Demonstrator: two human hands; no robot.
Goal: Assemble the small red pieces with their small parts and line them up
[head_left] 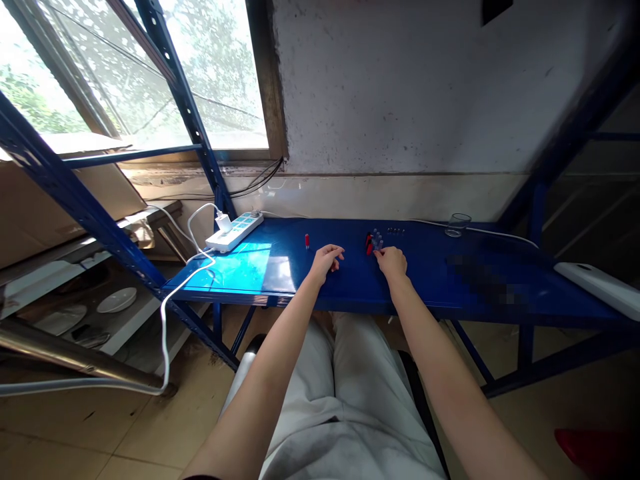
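Observation:
My left hand (327,261) hovers over the blue table (345,290), its fingers curled in. Whether anything lies between them is hidden. My right hand (393,263) has thumb and fingers pinched at the near edge of a cluster of small clear tube-like pieces (377,236); what the fingertips hold is too small to make out. Against the left side of that cluster lie small red pieces (369,243). A slim red piece with a paler lower end (307,241) stands alone, left of and beyond my left hand.
Tiny pieces (396,231) sit in rows behind the cluster. A glass (457,225) stands at the back right, near a white cable. To the left is a power strip (235,231) with a plugged-in charger. A white object (600,287) and a blurred dark patch occupy the right.

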